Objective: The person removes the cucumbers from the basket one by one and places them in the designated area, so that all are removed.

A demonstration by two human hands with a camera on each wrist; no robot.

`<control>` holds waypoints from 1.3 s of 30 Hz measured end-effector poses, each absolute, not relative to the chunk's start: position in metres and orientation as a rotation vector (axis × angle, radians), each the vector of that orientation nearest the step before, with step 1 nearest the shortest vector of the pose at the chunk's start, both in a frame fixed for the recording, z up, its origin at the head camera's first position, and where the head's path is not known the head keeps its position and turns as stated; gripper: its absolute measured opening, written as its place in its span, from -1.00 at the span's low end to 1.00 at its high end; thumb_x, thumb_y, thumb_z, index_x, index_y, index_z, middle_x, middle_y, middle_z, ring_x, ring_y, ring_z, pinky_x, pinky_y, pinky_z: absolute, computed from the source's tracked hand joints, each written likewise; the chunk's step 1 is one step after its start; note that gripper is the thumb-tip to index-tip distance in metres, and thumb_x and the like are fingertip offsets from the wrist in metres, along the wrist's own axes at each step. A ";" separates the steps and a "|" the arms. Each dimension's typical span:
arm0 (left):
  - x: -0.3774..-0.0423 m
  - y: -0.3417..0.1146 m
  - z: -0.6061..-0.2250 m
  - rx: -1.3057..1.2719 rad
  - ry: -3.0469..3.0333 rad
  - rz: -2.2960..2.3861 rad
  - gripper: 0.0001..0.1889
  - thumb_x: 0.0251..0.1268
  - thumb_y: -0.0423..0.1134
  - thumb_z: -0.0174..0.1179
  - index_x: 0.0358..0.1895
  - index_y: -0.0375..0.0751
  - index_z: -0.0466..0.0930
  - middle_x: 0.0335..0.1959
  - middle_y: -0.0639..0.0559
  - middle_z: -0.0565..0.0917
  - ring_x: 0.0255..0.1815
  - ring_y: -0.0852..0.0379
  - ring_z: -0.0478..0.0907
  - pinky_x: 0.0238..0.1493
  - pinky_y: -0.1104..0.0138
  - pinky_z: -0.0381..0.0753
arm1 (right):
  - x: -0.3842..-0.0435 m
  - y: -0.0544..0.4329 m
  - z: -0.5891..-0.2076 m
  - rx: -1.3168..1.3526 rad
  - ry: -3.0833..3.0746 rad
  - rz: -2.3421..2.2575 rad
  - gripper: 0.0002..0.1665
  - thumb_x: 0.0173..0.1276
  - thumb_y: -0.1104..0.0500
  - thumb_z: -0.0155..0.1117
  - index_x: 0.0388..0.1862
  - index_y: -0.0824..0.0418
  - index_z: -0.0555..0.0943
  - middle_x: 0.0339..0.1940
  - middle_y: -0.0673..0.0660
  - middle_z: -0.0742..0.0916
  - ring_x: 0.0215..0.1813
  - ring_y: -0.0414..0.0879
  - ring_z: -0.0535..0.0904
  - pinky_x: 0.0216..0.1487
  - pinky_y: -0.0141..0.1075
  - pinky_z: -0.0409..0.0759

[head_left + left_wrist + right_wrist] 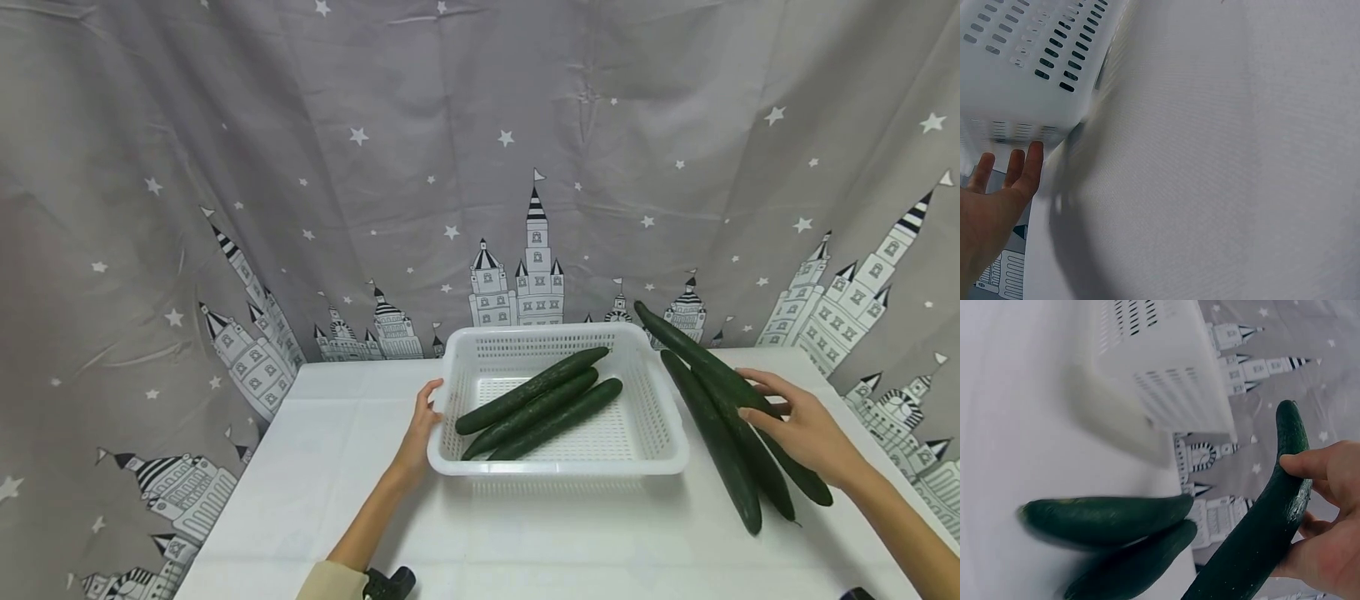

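Note:
My right hand [802, 425] grips a long dark green cucumber [1264, 515], thumb on one side and fingers on the other. Under it lie two more cucumbers [712, 442] on the table, side by side. A white perforated plastic basket [551, 468] stands in the middle, with three cucumbers [532, 390] lying slantwise inside. At the basket's left end is my left hand [418, 429], its fingers touching the outer side by the rim. In the left wrist view those fingers [1033, 172] look straight and spread; the thumb is hidden there.
A white cloth covers the table [480, 542]. Directly behind it hangs a grey curtain [420, 208] printed with castles and stars, and it also runs along both sides. The held cucumber's far tip reaches up beside the basket's right rear corner.

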State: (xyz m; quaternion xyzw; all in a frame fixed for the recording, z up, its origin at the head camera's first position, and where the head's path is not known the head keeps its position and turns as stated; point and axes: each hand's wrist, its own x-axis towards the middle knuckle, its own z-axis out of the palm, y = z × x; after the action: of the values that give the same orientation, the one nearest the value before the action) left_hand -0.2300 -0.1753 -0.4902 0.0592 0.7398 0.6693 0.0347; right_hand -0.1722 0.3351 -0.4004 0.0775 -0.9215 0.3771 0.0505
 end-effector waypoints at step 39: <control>-0.228 -0.176 -0.489 0.179 2.250 2.062 -0.36 0.39 -0.25 -0.29 0.54 0.02 -0.08 0.41 -0.25 0.19 0.31 -0.21 0.24 0.20 0.07 0.28 | -0.171 0.390 -0.475 -0.281 -2.883 1.170 -0.22 0.51 0.03 0.14 0.46 0.52 0.17 0.18 0.71 0.38 0.11 0.61 0.39 -0.11 0.24 0.54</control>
State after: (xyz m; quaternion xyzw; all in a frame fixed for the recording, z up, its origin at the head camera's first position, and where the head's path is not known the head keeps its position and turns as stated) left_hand -0.2283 -0.1760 -0.4892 0.0586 0.7352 0.6740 0.0422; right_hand -0.1707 0.3896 -0.4751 -0.0898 -0.9229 0.3744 0.0090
